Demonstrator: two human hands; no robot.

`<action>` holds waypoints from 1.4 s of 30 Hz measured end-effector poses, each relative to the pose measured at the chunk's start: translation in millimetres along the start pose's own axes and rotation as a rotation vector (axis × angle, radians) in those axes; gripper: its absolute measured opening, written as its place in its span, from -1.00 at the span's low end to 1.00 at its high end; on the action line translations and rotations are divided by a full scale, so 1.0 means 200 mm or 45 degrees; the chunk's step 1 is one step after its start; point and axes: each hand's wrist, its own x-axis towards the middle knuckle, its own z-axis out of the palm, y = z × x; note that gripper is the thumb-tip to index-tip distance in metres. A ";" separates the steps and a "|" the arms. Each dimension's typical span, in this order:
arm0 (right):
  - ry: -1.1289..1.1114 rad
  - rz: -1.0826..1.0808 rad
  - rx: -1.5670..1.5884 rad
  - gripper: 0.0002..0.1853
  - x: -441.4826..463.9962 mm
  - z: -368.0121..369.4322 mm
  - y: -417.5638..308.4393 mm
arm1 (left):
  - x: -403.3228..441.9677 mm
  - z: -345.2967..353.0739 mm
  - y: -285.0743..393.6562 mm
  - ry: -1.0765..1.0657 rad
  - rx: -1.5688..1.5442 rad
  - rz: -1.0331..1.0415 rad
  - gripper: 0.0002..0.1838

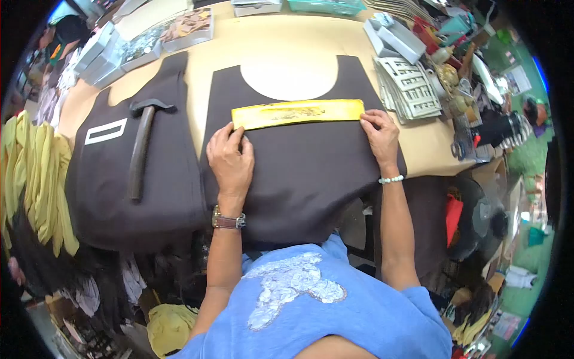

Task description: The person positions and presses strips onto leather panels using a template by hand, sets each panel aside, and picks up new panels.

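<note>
Overall, the work surface is a pale tan table (269,39), bare in part beyond both hands. A dark panel (293,161) with a curved cut-out at its far edge lies beneath the grip. To the left of the left hand (230,157) lies a second dark panel (170,179), carrying a hammer (139,158) and a white rectangular frame (104,139). Farther left, yellow fabric pieces (30,173) hang at the table's side. To the right of the right hand (381,136), and slightly beyond it, sits a stack of printed sheets (411,88); past that stand white boxes (396,40) among crowded supplies. The green floor (520,287) shows well to the right of the grip.

The yellow strip (299,113) lies on the dark panel, below the curved cut-out, and spans the gap between the two hands. Each grip is narrow: the left thumb and fingertips hold the strip's near left corner; the right thumb and fingertips pinch its right end. The strip's dark-marked middle is untouched.
</note>
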 end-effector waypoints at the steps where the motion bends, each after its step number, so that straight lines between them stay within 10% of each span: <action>1: -0.005 0.000 0.009 -0.86 -0.01 0.00 0.00 | 0.00 0.00 -0.01 -0.003 0.001 0.000 -0.76; 17: 0.010 0.047 0.039 -0.88 -0.02 0.00 -0.04 | 0.00 -0.01 0.01 -0.107 0.051 -0.047 -0.75; 27: 0.049 -0.102 -0.222 -0.91 -0.02 0.01 -0.06 | 0.22 -0.12 0.18 -0.795 0.624 0.258 -0.72; 35: -0.068 -0.093 -0.192 -0.89 0.05 -0.07 -0.07 | 0.30 -0.09 0.13 -0.764 0.656 0.732 -0.57; 42: 0.604 0.032 -0.539 -0.81 0.32 -0.45 0.40 | 0.42 -0.12 0.10 -0.972 0.554 0.773 -0.70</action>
